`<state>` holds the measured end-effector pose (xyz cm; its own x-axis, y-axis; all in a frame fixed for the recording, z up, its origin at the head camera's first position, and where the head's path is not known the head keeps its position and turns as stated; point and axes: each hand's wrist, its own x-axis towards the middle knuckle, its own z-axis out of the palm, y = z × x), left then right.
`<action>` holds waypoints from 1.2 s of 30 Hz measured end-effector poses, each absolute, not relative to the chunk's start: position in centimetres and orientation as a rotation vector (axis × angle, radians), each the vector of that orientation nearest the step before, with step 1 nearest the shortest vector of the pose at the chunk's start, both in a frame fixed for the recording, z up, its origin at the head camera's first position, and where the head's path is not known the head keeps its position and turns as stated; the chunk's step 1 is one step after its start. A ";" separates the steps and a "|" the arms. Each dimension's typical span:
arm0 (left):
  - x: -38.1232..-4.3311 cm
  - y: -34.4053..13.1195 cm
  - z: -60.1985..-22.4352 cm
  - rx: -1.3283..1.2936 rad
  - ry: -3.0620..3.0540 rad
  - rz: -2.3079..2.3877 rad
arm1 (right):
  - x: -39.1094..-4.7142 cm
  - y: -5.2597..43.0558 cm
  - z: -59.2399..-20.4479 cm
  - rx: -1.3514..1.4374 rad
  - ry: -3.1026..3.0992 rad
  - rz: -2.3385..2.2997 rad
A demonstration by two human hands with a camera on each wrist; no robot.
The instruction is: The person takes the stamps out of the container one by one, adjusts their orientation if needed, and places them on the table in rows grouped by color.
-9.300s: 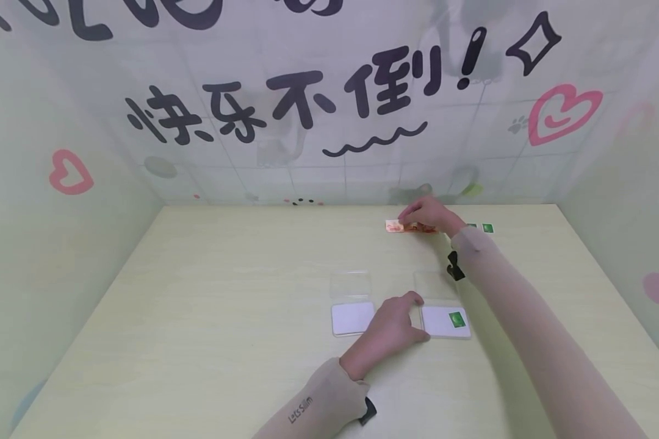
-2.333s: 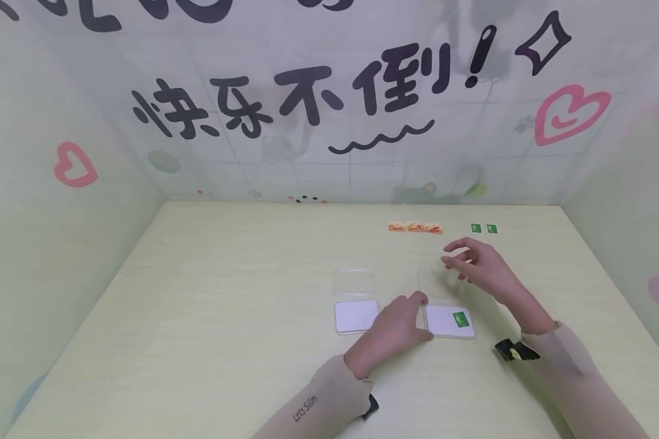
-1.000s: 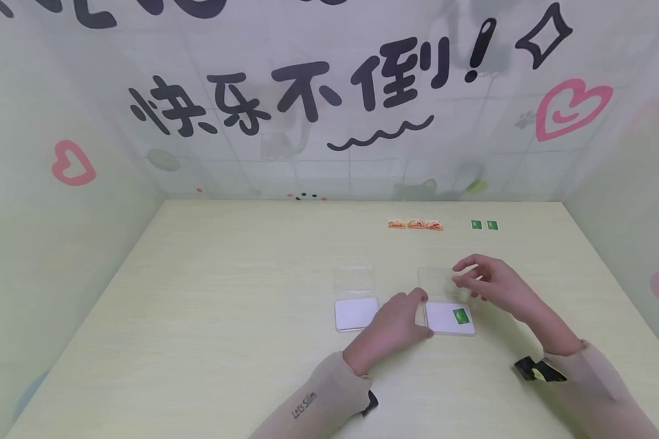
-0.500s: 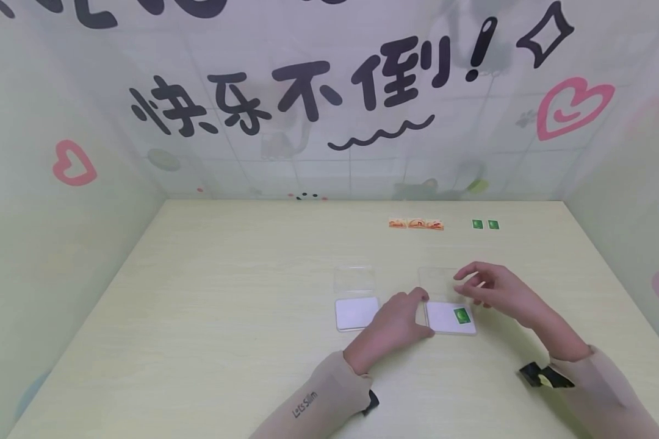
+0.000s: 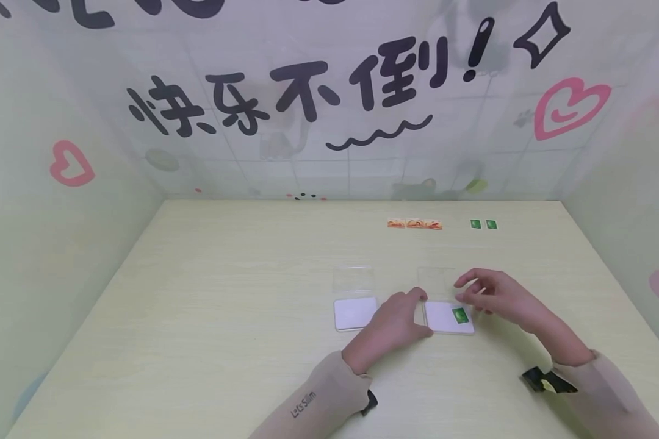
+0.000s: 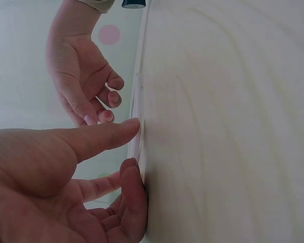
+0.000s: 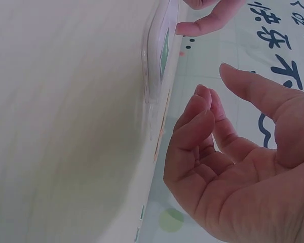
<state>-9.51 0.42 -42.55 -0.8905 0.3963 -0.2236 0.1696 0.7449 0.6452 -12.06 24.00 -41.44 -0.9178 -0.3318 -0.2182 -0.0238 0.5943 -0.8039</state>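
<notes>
A flat clear case [image 5: 438, 324] with a white card-like inside lies near the table's middle, with a small green stamp [image 5: 460, 315] at its right end. My left hand [image 5: 388, 326] grips the case's left end between thumb and fingers; the left wrist view shows the thumb [image 6: 109, 135] at its edge. My right hand [image 5: 496, 297] hovers beside the case's upper right corner, fingers loosely bent. Nothing sits between its thumb and fingertips in the right wrist view. Behind the case lies a clear plastic panel [image 5: 435, 281], partly overlapped by the right fingers.
To the left is a second white-filled case [image 5: 354, 313], partly behind the left hand, with another clear panel [image 5: 354, 280] behind it. Farther back are a row of orange stamps [image 5: 415, 224] and two green stamps [image 5: 475, 224]. A printed wall [image 5: 307, 171] closes off the table's far edge.
My right hand has left the orange stamps at the back and come toward me to the case's right end, lowering slightly in the last second. The left hand keeps its grip.
</notes>
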 end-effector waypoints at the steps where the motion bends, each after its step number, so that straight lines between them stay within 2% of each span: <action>1: -9.5 0.4 -42.6 0.439 2.599 0.913 | -12.0 24.0 -41.5 -0.285 2.480 -1.239; 36: -9.4 0.3 -42.3 0.412 2.597 0.893 | -11.2 25.2 -42.2 -0.289 2.440 -1.205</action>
<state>-9.35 0.29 -42.29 -0.8917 0.3829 -0.2411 0.1536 0.7573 0.6347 -11.16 25.20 -42.17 -0.8975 -0.3546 -0.2623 -0.0073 0.6065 -0.7950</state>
